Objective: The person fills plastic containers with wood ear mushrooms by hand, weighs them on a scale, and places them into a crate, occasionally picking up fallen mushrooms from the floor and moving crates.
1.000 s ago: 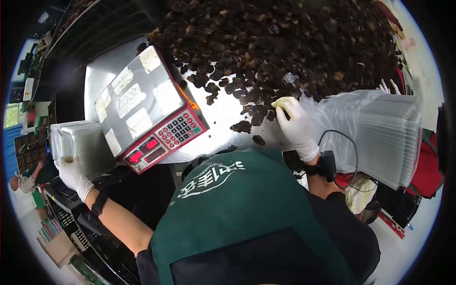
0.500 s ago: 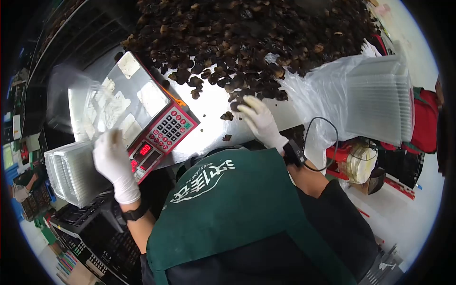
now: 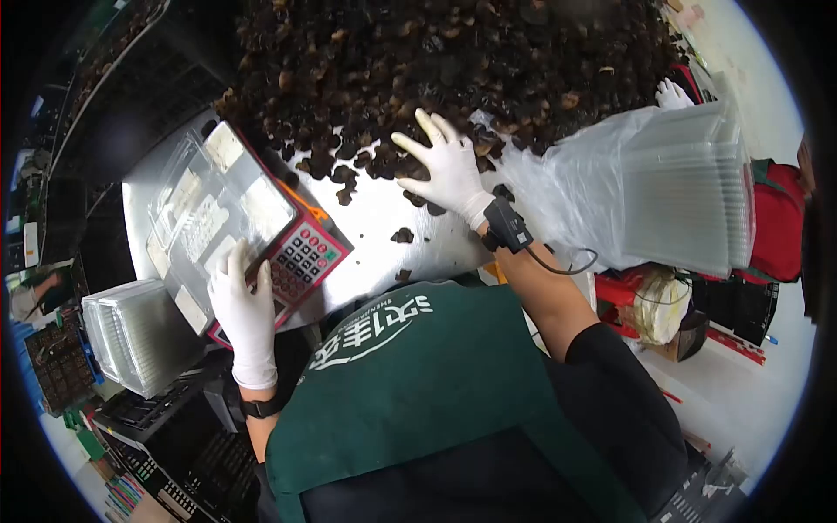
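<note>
My left hand [image 3: 240, 301], in a white glove, is over the near edge of a digital scale [image 3: 301, 266] with a red-edged keypad. Its thumb stands apart from the fingers, whose tips are right at the edge of a clear plastic tray [image 3: 196, 213] lying on the scale's platform. Fingers spread wide, my gloved right hand [image 3: 445, 170] reaches over the front of a large heap of dark wood ear mushrooms [image 3: 418, 65], palm down and holding nothing. A few loose mushroom pieces [image 3: 402, 235] lie on the shiny metal table [image 3: 375, 253].
Left of the scale stands a stack of clear plastic trays [image 3: 139, 336]. Another tray stack [image 3: 684, 192], partly in a plastic bag [image 3: 571, 187], is at the right. Another person's gloved hand [image 3: 671, 94] shows at the far right. Black crates [image 3: 187, 444] stand at lower left.
The clear tray, blurred in the air at the left before, now lies on the scale. My left hand has moved right and my right hand up and left, its fingers spreading over the heap.
</note>
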`<move>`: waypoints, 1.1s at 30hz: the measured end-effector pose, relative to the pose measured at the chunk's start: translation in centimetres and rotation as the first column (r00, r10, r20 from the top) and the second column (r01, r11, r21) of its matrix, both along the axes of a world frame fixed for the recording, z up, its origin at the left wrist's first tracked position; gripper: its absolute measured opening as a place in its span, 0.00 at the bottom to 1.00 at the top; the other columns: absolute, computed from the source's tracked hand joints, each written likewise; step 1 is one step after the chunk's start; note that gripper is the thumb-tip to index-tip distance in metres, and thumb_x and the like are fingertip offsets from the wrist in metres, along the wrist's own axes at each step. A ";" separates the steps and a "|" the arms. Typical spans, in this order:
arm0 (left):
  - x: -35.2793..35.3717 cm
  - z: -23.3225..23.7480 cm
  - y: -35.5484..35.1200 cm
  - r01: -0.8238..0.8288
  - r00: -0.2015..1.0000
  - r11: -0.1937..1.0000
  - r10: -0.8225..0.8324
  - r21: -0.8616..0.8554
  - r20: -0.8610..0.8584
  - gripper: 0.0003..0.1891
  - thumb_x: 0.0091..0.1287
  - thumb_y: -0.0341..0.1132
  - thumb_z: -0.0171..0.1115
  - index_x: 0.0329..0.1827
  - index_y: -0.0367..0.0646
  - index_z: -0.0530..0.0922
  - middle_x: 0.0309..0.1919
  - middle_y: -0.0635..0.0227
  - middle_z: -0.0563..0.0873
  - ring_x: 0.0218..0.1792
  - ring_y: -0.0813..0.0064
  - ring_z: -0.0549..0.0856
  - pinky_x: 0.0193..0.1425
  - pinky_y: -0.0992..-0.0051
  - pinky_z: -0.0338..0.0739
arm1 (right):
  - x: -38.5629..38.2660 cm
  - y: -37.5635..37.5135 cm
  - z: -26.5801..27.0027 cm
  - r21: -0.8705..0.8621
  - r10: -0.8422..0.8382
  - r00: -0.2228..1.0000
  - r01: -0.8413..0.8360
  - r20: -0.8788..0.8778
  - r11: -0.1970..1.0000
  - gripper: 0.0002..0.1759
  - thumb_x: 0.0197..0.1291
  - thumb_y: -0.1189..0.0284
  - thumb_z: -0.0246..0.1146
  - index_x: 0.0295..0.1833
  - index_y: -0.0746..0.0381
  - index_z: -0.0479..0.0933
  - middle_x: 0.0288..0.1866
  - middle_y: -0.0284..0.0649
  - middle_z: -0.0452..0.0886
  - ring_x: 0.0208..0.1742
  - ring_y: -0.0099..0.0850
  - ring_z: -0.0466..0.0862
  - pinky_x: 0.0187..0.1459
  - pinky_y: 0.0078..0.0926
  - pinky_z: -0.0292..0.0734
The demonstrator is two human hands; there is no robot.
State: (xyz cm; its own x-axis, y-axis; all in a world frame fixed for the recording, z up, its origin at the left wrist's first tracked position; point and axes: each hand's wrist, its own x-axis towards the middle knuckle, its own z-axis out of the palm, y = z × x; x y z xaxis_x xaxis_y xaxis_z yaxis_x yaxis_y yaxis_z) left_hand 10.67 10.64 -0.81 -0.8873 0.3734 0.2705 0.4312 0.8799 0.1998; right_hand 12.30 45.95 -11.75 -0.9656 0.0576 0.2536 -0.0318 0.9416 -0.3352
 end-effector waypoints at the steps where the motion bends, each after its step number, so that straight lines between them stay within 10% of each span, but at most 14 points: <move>1: 0.2 -0.3 0.3 -0.014 1.000 0.999 0.013 0.038 0.028 0.25 0.62 0.30 0.71 0.63 0.43 0.77 0.54 0.57 0.82 0.53 0.54 0.83 0.61 0.59 0.74 | 0.2 0.1 -0.3 0.006 0.024 0.999 -0.024 -0.027 1.000 0.36 0.51 0.48 0.72 0.68 0.40 0.78 0.78 0.46 0.66 0.74 0.48 0.67 0.64 0.52 0.68; 8: 1.1 0.6 1.7 -0.034 0.999 0.990 0.032 0.135 0.016 0.24 0.66 0.29 0.69 0.65 0.40 0.76 0.60 0.53 0.80 0.60 0.53 0.79 0.65 0.61 0.74 | -1.0 0.8 -1.6 -0.112 0.082 0.992 -0.092 -0.093 0.989 0.13 0.50 0.62 0.73 0.42 0.53 0.86 0.54 0.32 0.80 0.52 0.33 0.81 0.46 0.32 0.84; 14: 0.3 1.9 -0.7 -0.136 0.986 0.985 0.145 0.106 -0.077 0.18 0.73 0.31 0.62 0.64 0.38 0.78 0.59 0.52 0.81 0.60 0.53 0.80 0.66 0.61 0.73 | -3.4 1.4 1.6 -0.446 -0.017 0.997 -0.020 -0.078 0.895 0.11 0.55 0.66 0.71 0.40 0.60 0.86 0.42 0.39 0.84 0.43 0.36 0.86 0.46 0.31 0.81; 16: -0.5 1.3 -1.8 -0.149 0.979 0.984 0.161 0.094 -0.124 0.16 0.73 0.31 0.60 0.61 0.37 0.79 0.56 0.52 0.83 0.57 0.52 0.81 0.64 0.60 0.74 | -4.6 1.5 3.6 -0.669 0.017 1.000 -0.016 -0.005 0.743 0.12 0.60 0.68 0.69 0.43 0.66 0.85 0.39 0.41 0.86 0.41 0.29 0.85 0.44 0.26 0.79; 17: -0.7 1.1 -1.9 -0.139 0.978 0.985 0.152 0.100 -0.139 0.15 0.73 0.32 0.61 0.59 0.38 0.80 0.53 0.54 0.84 0.55 0.52 0.82 0.62 0.60 0.74 | -5.1 1.1 5.5 -0.918 0.089 0.977 0.149 0.195 0.366 0.15 0.62 0.63 0.69 0.42 0.65 0.86 0.37 0.38 0.88 0.36 0.28 0.86 0.40 0.25 0.82; 21: -1.2 0.3 -1.3 -0.115 0.993 0.979 0.117 0.170 0.001 0.12 0.71 0.32 0.63 0.55 0.41 0.82 0.49 0.57 0.85 0.52 0.55 0.83 0.60 0.60 0.75 | -7.6 0.2 7.7 -0.899 0.321 0.925 0.308 0.205 -0.311 0.19 0.70 0.59 0.61 0.46 0.65 0.85 0.37 0.37 0.86 0.35 0.24 0.84 0.34 0.18 0.80; 26: -1.5 0.3 0.1 -0.036 0.999 0.963 0.040 0.269 -0.009 0.10 0.68 0.29 0.64 0.51 0.39 0.82 0.46 0.55 0.85 0.49 0.53 0.83 0.56 0.60 0.76 | -11.0 -3.6 8.6 -0.757 0.489 0.866 0.389 0.106 -0.525 0.20 0.70 0.56 0.61 0.49 0.64 0.83 0.47 0.43 0.86 0.37 0.30 0.84 0.21 0.18 0.75; 33: -1.3 1.6 0.6 -0.089 0.996 0.956 0.087 0.279 0.019 0.14 0.65 0.27 0.66 0.55 0.42 0.81 0.50 0.59 0.85 0.52 0.56 0.83 0.60 0.63 0.74 | -14.1 -11.6 14.3 -0.695 0.583 0.812 0.420 0.001 -0.584 0.21 0.70 0.55 0.63 0.49 0.65 0.82 0.38 0.41 0.84 0.35 0.27 0.83 0.23 0.19 0.78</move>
State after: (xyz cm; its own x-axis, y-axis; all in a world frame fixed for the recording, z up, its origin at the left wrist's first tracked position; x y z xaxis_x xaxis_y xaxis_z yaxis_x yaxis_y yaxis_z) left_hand 9.40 11.27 0.76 -0.9154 0.2045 0.3467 0.3526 0.8230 0.4454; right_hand -1.76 34.40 2.55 -0.8629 -0.4534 -0.2231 0.5050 -0.7574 -0.4138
